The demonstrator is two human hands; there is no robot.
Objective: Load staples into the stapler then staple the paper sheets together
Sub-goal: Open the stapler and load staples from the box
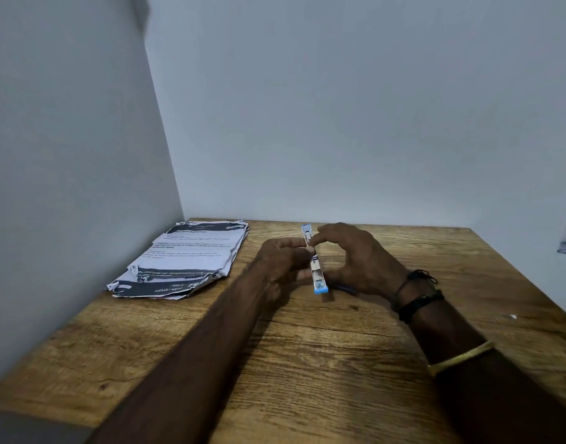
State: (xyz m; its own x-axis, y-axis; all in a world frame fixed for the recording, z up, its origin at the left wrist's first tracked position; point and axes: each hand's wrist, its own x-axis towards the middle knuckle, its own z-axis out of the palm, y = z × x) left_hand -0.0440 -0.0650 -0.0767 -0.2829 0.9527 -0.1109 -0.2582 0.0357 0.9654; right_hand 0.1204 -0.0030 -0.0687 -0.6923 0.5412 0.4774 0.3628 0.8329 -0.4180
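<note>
Your grip: left hand (280,261) and right hand (361,257) both pinch the stapler (316,270).
Nearby: paper sheets (185,261) far-left on desk (307,363), against the wall (67,187).

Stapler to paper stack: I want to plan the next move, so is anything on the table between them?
Nothing visible. The stapler is held between the left hand and right hand; only bare table separates it from the paper stack to its left.

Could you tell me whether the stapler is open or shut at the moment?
Open: the stapler lies stretched out flat between both hands, its metal channel exposed.
</note>
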